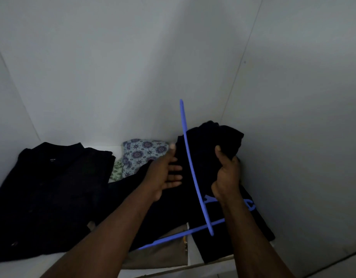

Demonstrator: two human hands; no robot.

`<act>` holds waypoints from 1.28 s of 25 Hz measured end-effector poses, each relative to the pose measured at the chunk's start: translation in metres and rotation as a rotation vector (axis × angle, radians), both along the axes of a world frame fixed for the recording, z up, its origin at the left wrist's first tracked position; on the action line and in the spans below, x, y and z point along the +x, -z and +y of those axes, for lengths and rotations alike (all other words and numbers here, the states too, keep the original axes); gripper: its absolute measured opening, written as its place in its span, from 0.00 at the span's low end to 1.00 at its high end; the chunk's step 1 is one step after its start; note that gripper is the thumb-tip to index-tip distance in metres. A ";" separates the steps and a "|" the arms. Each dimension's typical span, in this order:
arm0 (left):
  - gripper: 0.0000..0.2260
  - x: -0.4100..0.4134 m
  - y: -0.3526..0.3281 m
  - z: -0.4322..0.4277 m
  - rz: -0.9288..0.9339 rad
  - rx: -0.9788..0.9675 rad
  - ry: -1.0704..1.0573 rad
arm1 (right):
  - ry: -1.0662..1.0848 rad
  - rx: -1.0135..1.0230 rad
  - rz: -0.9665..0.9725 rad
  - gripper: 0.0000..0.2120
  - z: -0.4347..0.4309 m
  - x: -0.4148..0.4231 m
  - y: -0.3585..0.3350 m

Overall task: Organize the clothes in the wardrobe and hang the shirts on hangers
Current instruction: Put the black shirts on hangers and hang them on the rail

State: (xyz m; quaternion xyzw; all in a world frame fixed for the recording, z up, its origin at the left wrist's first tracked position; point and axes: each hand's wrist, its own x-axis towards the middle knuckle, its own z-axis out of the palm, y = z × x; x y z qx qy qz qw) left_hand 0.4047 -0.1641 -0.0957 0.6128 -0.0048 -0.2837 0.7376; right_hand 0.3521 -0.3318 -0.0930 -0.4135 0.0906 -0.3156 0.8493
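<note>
Two hands were seen inside a white wardrobe (133,67), above its shelf (194,254). A black garment (181,207) was laid at the shelf's right end, against the side wall. Its upper part was bunched and gripped by the curled fingers of the right hand (227,173). The left hand (165,175) was held wide, fingers straight and thumb raised, and was rested on the same garment. A blue hanger (190,163) was tilted up between the two hands, its hook beside the right wrist; what held it could not be told. Further left a black shirt (52,187) was spread on the shelf. A patterned cloth (143,151) and a green cloth (116,171) were tucked between shirt and garment, and a brown garment (159,255) was partly covered at the front edge.
</note>
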 end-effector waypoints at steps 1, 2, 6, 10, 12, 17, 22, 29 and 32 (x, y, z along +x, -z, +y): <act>0.27 -0.009 -0.003 -0.008 -0.052 0.017 0.037 | -0.011 -0.044 0.006 0.24 0.004 0.001 -0.003; 0.23 -0.014 -0.006 -0.016 -0.108 0.025 0.042 | -0.020 -0.085 0.012 0.23 0.006 0.003 -0.006; 0.04 -0.008 -0.010 -0.022 -0.093 0.003 -0.125 | -0.041 -0.018 0.027 0.20 -0.005 0.005 -0.008; 0.03 0.000 0.023 -0.002 0.123 -0.084 -0.214 | -0.029 0.251 0.070 0.19 -0.024 0.000 -0.007; 0.04 -0.001 0.041 0.005 0.193 -0.045 -0.193 | -0.040 0.270 0.064 0.18 -0.024 -0.002 -0.006; 0.06 -0.003 0.058 0.014 0.175 0.083 -0.171 | -0.074 0.265 0.036 0.18 -0.013 0.003 -0.006; 0.12 -0.005 0.060 0.025 0.034 0.185 -0.170 | -0.119 0.235 0.000 0.15 -0.005 0.005 -0.011; 0.22 0.006 0.049 0.031 -0.036 0.277 0.049 | -0.200 -0.194 -0.122 0.21 0.039 0.018 -0.021; 0.19 0.006 0.048 0.040 -0.121 0.340 -0.011 | -0.412 -0.495 -0.113 0.19 0.102 0.017 -0.009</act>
